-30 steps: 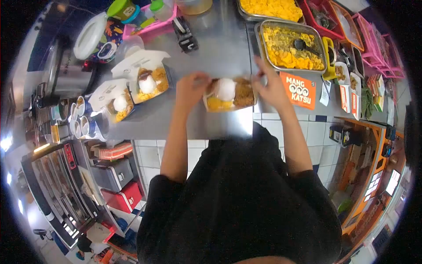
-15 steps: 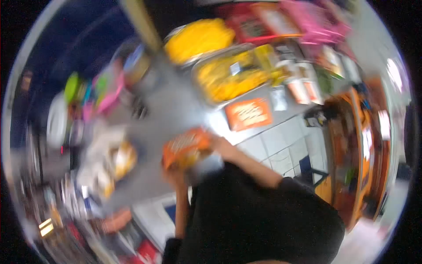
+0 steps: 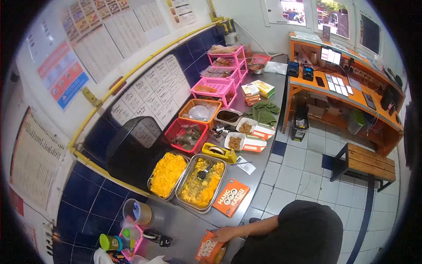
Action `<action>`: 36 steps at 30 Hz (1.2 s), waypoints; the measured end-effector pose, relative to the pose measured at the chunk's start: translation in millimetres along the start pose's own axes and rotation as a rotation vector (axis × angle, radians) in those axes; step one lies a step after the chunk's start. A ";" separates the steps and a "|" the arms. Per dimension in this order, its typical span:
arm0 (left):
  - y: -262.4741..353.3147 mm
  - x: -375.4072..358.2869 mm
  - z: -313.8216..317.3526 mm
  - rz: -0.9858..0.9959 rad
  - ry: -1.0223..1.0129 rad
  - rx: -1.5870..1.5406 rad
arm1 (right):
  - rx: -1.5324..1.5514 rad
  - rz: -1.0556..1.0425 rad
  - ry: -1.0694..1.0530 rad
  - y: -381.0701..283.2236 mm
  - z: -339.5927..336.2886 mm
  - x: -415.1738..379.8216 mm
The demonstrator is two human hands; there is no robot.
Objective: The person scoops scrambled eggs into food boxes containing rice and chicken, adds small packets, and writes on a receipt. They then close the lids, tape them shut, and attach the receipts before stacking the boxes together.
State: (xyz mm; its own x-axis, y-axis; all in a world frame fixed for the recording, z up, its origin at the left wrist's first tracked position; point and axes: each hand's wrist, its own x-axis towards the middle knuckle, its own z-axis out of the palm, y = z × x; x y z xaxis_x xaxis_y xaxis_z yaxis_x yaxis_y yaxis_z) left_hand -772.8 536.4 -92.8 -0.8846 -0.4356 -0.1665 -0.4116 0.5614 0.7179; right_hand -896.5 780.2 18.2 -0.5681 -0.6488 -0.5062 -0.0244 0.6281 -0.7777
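The right hand (image 3: 224, 234) is touching the orange box (image 3: 208, 247), its fingers lying over the lid's edge; I cannot tell whether they are gripping. The box is showing low in the view, near the person's body, at the table (image 3: 180, 224). The left hand is not showing clearly, so I cannot tell its state. A second box (image 3: 231, 197) is lying beside the tray (image 3: 218, 189) of yellow food.
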 end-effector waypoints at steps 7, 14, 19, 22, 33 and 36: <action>-31.8 -18.1 -41.0 0.141 -0.329 0.022 | -0.682 -0.244 0.147 57.1 11.3 36.2; 96.1 -21.9 -83.4 0.527 -0.342 0.620 | -0.832 -0.732 -0.154 -32.4 -43.9 12.4; 103.2 -14.0 -87.2 0.489 -0.410 0.608 | -0.917 -0.687 -0.196 -45.2 -36.2 16.3; 91.2 -7.6 -83.0 0.515 -0.361 0.568 | -0.891 -0.740 -0.132 -31.9 -34.7 23.0; 101.8 2.6 -73.2 0.580 -0.343 0.552 | -0.973 -0.693 -0.027 -30.8 -28.1 30.1; 103.8 8.6 -78.4 0.611 -0.356 0.573 | -0.908 -0.753 -0.062 -23.0 -36.3 35.1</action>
State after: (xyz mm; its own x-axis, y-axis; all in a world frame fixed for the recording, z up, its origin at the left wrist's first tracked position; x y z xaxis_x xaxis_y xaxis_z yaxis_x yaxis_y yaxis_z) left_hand -806.0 535.7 33.3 -0.9609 0.2419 -0.1346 0.1890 0.9286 0.3194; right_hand -945.8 758.5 31.8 -0.1200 -0.9903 -0.0696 -0.9265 0.1369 -0.3504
